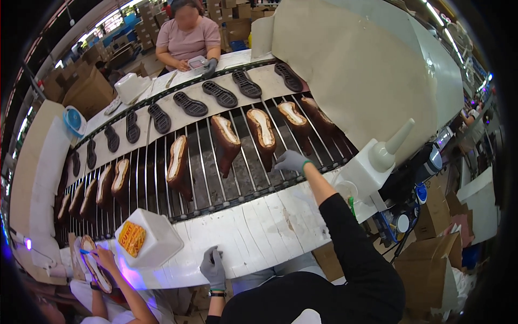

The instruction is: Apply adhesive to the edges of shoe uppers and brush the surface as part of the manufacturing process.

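Room: cardboard boxes [89,87] are being stored far beyond the right hand [292,161], off to its left. A slatted conveyor [251,194] is being reached over by that hand; brown shoe uppers [225,130] are being carried on it, pale undersides up, dark soles [220,94] being lined up farther beyond. The white, cracked bench [270,224] is being spanned by the right arm. Nearest upper [263,129] is being presented just left of and beyond the right hand, long axis running away from the body, lower end near the fingertips; contact can't be told. Right hand, grey-gloved, the nearer one: fingers being held together, slightly bent; whether anything is being pinched can't be told. Left hand [213,268] is being held at the near bench edge, loosely half-spread, nothing visibly gripped.
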{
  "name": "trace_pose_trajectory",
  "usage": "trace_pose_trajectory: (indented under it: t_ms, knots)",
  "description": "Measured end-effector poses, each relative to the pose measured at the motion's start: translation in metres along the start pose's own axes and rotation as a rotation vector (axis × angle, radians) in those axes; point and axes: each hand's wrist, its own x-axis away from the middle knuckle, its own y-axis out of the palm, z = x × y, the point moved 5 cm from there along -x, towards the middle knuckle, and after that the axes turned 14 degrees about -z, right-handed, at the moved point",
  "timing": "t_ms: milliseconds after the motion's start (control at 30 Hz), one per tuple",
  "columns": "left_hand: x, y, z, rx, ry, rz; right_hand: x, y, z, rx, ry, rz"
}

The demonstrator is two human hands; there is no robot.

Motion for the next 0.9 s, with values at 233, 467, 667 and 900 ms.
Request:
trace_pose_trajectory:
  t_ms: [233, 467, 667, 900]
  knots:
    - [0.024, 0.037, 0.014, -0.201, 0.017, -0.016, 0.05, -0.149, 0.035, -0.773, -0.159, 0.33]
    - [0.015, 0.049, 0.011, -0.22, -0.054, -0.029, 0.017, -0.217, 0.244, -0.477, 0.151, 0.887]
    - [0.017, 0.05, 0.015, -0.183, -0.093, 0.034, -0.017, -0.183, 0.201, -0.227, 0.422, 0.768]
    - [0.014, 0.052, 0.008, -0.186, -0.105, 0.026, 0.005, -0.181, 0.155, 0.127, 0.746, 0.599]
